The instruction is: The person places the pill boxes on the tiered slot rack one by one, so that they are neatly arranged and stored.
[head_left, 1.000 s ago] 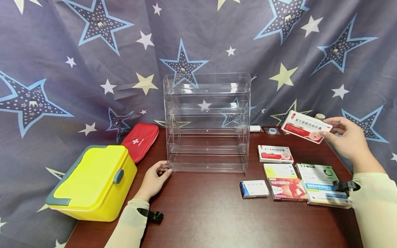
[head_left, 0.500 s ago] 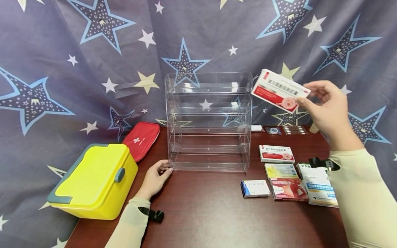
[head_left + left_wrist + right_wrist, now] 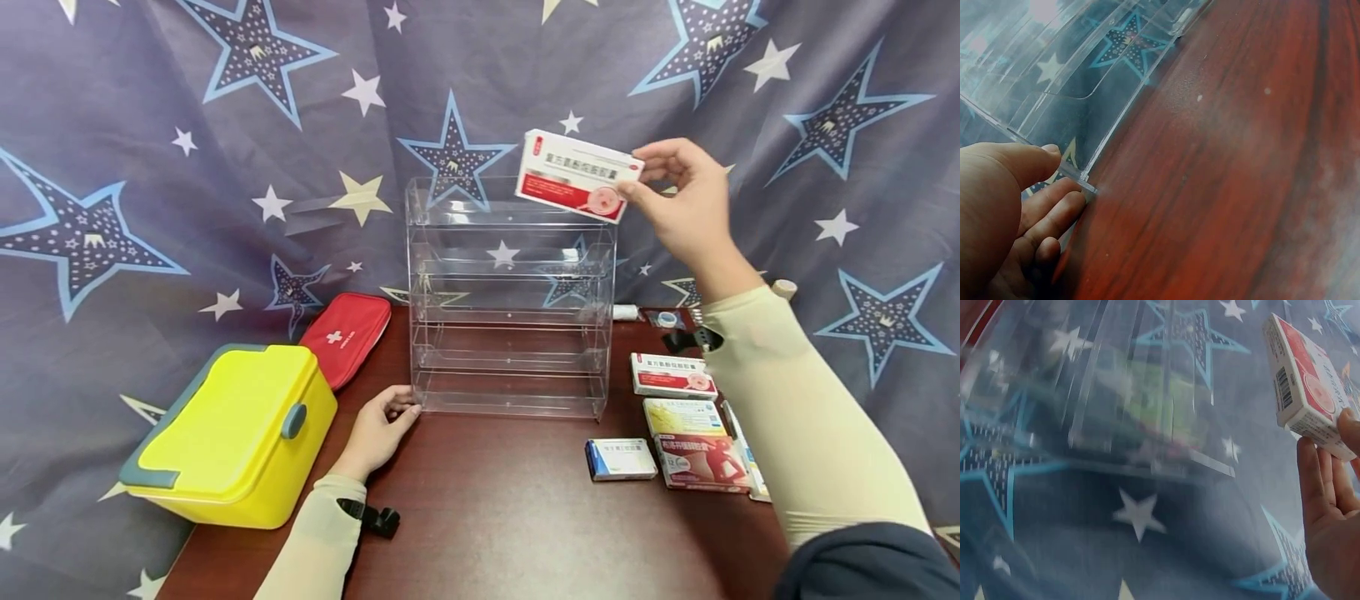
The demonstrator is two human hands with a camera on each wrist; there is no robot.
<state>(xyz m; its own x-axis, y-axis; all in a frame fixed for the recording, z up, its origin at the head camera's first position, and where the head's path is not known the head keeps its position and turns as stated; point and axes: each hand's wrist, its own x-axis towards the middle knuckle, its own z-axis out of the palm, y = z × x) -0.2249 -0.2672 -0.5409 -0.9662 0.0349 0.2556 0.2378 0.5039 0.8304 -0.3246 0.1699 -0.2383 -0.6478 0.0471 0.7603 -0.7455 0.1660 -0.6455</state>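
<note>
My right hand (image 3: 686,196) pinches a white and red medicine box (image 3: 573,177) by its right end, thumb in front and fingers behind. The box is held in the air, overlapping the top tier of a clear plastic tiered rack (image 3: 510,361) in the head view. In the right wrist view the medicine box (image 3: 1310,384) shows its barcode end, apart from the blurred rack. Low at the rack's front left corner, my left hand (image 3: 375,433) grips the edge between thumb and fingers; the left wrist view shows that hand (image 3: 1016,206) at the clear corner.
Right of the rack lie another red and white box (image 3: 673,375), a yellow and white box (image 3: 684,417), a pink-red box (image 3: 703,462) and a blue and white box (image 3: 621,460). At left stand a yellow case (image 3: 232,433) and a red first-aid pouch (image 3: 347,340). A star-patterned curtain (image 3: 300,167) hangs behind.
My right hand has carried the medicine box up and to the left, from above the right side of the table to the rack's top. The left hand stays at the rack's corner.
</note>
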